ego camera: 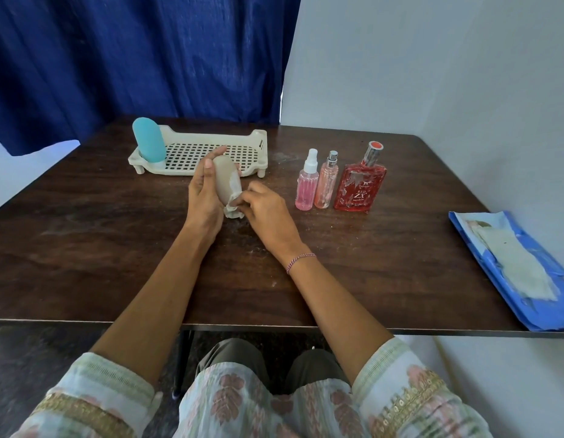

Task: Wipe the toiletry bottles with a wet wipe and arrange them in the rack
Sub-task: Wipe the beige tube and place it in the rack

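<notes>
My left hand (204, 191) grips a beige squeeze bottle (225, 177), held tilted above the table in front of the rack. Against the bottle's lower end, my right hand (264, 205) pinches a crumpled white wet wipe (233, 210). The cream plastic rack (211, 143) stands at the back of the table with a teal bottle (148, 139) upright in its left corner. To the right stand a pink spray bottle (306, 181), a peach spray bottle (326, 181) and a red perfume bottle (360, 181).
A blue wet-wipe pack (483, 245) lies open near the right table edge with a wipe (514, 263) spread on it. The dark wooden table (100, 241) meets a wall on the right. A blue curtain (132, 52) hangs behind.
</notes>
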Action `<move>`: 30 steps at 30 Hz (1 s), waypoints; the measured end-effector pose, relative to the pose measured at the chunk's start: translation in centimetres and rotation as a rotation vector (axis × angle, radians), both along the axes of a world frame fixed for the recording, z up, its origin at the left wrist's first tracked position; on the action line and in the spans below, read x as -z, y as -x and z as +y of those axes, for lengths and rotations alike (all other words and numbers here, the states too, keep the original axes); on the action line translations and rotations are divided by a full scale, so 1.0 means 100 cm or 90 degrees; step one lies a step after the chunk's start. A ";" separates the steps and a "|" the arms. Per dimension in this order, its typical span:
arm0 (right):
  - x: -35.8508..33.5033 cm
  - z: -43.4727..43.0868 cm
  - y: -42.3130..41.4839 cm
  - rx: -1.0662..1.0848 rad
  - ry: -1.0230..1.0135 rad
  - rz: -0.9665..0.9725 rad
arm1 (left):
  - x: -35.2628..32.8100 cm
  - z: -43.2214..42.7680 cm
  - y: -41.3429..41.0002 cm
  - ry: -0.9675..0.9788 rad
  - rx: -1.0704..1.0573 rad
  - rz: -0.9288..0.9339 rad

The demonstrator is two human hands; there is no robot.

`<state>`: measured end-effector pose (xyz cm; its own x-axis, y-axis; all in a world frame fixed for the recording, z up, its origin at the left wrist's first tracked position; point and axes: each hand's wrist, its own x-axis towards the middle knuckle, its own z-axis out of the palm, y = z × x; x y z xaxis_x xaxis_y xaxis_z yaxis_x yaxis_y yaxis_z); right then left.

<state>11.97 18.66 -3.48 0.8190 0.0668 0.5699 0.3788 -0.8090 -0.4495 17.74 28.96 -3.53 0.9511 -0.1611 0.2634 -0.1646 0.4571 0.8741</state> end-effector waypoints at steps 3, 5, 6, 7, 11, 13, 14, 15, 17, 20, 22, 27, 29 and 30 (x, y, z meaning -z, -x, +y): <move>0.002 -0.006 -0.002 0.041 -0.075 0.008 | 0.003 0.000 0.000 -0.005 -0.006 -0.005; 0.002 -0.009 -0.002 0.055 -0.088 0.008 | 0.004 0.000 0.000 -0.027 -0.016 -0.022; 0.002 -0.008 -0.003 0.051 -0.072 0.008 | 0.004 0.000 0.000 -0.031 -0.022 -0.025; 0.001 -0.006 -0.002 0.041 -0.049 0.006 | 0.003 0.001 -0.001 -0.030 -0.029 -0.024; -0.002 0.003 0.007 -0.002 0.049 -0.023 | 0.003 -0.001 0.000 -0.023 -0.033 -0.022; 0.000 -0.002 0.009 -0.009 0.068 -0.038 | 0.004 -0.008 0.004 -0.033 -0.018 -0.033; 0.000 -0.005 0.008 -0.004 0.051 -0.037 | 0.003 -0.010 0.005 -0.037 -0.017 -0.036; -0.001 -0.008 0.006 0.007 0.021 -0.036 | 0.002 -0.010 0.006 -0.042 -0.021 -0.037; -0.001 -0.009 0.000 0.035 -0.030 -0.040 | 0.000 -0.006 0.003 -0.060 -0.032 -0.041; 0.000 -0.002 -0.002 0.039 -0.007 -0.055 | 0.000 0.002 0.000 -0.090 -0.052 -0.045; -0.001 0.003 0.001 0.013 0.032 -0.070 | 0.000 0.002 0.001 -0.089 -0.055 -0.060; -0.002 0.005 -0.002 -0.002 0.027 -0.084 | -0.004 -0.001 0.002 -0.095 -0.056 -0.075; 0.000 0.000 -0.003 0.036 -0.033 -0.074 | 0.001 -0.001 0.000 -0.097 -0.051 -0.085; 0.002 -0.004 -0.003 0.052 -0.051 -0.067 | 0.003 -0.002 -0.001 -0.096 -0.049 -0.087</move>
